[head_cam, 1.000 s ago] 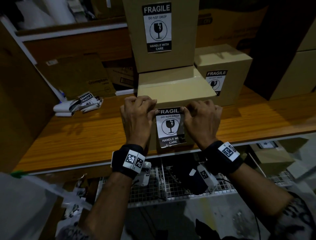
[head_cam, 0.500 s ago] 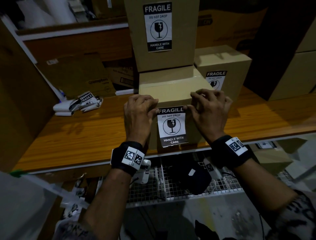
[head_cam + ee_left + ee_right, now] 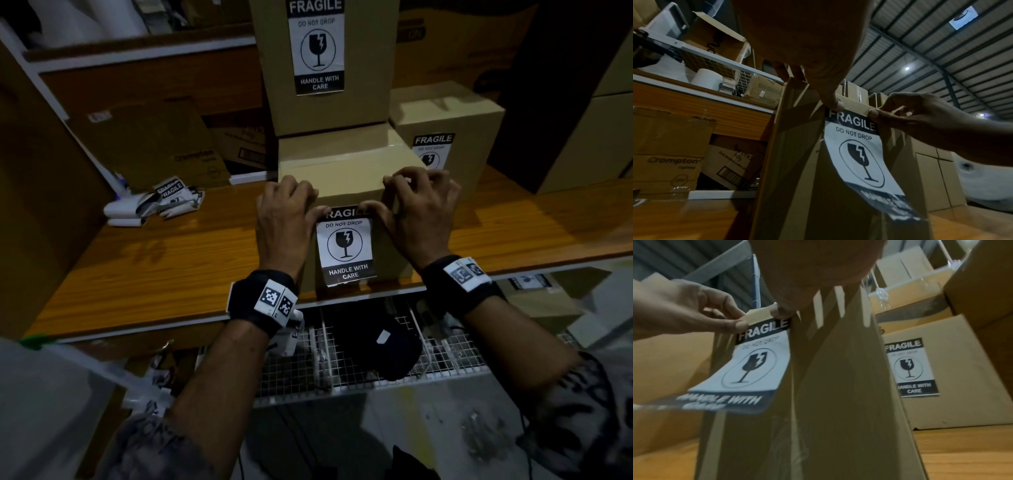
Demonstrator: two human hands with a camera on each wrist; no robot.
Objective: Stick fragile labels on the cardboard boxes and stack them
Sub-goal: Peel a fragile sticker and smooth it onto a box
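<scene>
Comparing with a second ago: our right hand (image 3: pixel 419 214) had gone up onto the top edge of the small brown cardboard box (image 3: pixel 346 171) half a second back; now its thumb is on the label's top right corner again. The white-and-black paper FRAGILE label (image 3: pixel 345 247) sits slightly higher and squarer on the front face. We judge placement done, pressing only started.

Left hand (image 3: pixel 286 219): fingers curled over the box's top front edge, thumb tip pressing the label's top left corner. So it grips the box rim and pins the label. Right hand: same pose mirrored, fingers arched on the box top, thumb on the opposite corner.

Both wrist views show only the top strip stuck. The lower part of the label curls off the cardboard, bottom black band hanging free. Whether backing paper is still on it, we cannot tell.

The box stands at the front edge of the wooden orange-brown shelf (image 3: pixel 171 274), right in front of a taller labelled cardboard box (image 3: pixel 325 113). A second labelled cardboard box (image 3: pixel 455 137) stands behind to the right. Crumpled label scraps (image 3: pixel 154 202) lie well to the left.

Next, in our view: smooth downward from the top so no bubble is trapped, then stack.
</scene>
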